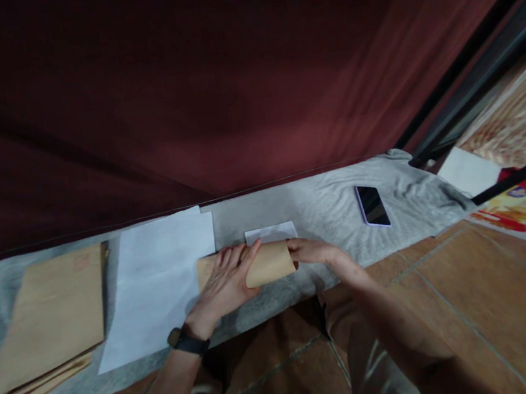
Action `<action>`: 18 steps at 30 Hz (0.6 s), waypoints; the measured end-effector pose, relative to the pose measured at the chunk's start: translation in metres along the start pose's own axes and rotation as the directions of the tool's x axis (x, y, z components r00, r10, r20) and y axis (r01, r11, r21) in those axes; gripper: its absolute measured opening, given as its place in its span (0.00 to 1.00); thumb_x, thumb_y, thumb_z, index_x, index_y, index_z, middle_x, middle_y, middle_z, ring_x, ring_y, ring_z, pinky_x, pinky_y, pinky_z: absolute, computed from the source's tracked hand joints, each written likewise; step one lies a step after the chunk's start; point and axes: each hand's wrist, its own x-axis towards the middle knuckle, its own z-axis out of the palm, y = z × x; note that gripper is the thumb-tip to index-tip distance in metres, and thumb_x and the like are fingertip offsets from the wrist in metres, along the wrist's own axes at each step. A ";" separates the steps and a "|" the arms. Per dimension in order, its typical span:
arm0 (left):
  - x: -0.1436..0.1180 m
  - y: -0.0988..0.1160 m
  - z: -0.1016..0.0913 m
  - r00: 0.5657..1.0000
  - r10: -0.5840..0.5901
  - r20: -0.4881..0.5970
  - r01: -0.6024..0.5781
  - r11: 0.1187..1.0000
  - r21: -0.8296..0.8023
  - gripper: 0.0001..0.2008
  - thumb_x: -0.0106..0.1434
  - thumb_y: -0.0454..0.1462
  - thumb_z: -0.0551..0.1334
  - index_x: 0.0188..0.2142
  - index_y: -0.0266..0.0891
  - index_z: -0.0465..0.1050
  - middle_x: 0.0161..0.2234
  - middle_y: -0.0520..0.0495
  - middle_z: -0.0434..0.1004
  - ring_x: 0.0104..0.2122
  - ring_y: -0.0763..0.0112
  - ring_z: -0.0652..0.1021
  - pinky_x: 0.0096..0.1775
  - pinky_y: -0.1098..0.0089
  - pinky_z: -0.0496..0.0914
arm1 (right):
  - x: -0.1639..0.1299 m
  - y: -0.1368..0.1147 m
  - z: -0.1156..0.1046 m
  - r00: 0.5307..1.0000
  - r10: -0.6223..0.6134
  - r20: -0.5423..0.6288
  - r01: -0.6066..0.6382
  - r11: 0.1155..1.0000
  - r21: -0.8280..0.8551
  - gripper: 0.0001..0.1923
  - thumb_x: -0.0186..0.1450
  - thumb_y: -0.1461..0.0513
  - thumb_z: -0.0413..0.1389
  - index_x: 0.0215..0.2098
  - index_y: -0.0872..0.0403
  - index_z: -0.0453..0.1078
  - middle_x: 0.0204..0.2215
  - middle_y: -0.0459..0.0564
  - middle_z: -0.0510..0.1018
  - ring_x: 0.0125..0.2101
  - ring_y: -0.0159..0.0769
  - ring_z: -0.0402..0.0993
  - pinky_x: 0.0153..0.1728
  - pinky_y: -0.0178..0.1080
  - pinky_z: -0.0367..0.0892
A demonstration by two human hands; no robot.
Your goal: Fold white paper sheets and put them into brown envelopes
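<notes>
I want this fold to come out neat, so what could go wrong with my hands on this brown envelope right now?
The small brown paper envelope is curved under the left hand, with the right hand at its end; uneven pressure might crease it crookedly. The grey cloth beneath looks wrinkled, so the envelope could slide. The small white paper slip just behind could get nudged away.

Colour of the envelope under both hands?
Tan-brown envelope, best seen in the head view.

dim, warm light | shadowed foreground | edges bowed (wide lens) | slight softness, no glare
</notes>
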 end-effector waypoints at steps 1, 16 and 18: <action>0.001 0.000 0.001 1.000 -0.001 -0.001 0.001 1.000 0.003 0.52 0.56 0.42 0.68 0.73 0.47 0.40 0.60 0.38 0.64 0.57 0.49 0.67 0.60 0.52 0.61 | 0.001 0.002 -0.002 1.000 0.006 0.022 -0.005 0.999 -0.037 0.12 0.55 0.63 0.61 0.38 0.50 0.78 0.27 0.40 0.79 0.24 0.31 0.71 0.23 0.31 0.67; 0.006 0.012 0.004 1.000 0.006 -0.017 -0.006 1.000 0.011 0.50 0.57 0.40 0.67 0.73 0.47 0.41 0.60 0.39 0.65 0.57 0.51 0.67 0.61 0.52 0.60 | -0.004 -0.009 -0.012 0.953 0.249 0.172 -0.195 0.940 -0.281 0.27 0.55 0.71 0.55 0.52 0.51 0.75 0.35 0.42 0.83 0.31 0.33 0.75 0.31 0.31 0.68; 0.007 0.011 0.005 1.000 0.001 -0.019 0.000 1.000 0.022 0.50 0.58 0.40 0.67 0.73 0.47 0.41 0.60 0.39 0.64 0.57 0.50 0.67 0.61 0.52 0.60 | -0.003 -0.009 -0.012 0.967 0.235 0.094 -0.188 0.917 -0.352 0.29 0.53 0.73 0.53 0.51 0.50 0.76 0.35 0.42 0.83 0.33 0.34 0.76 0.32 0.30 0.69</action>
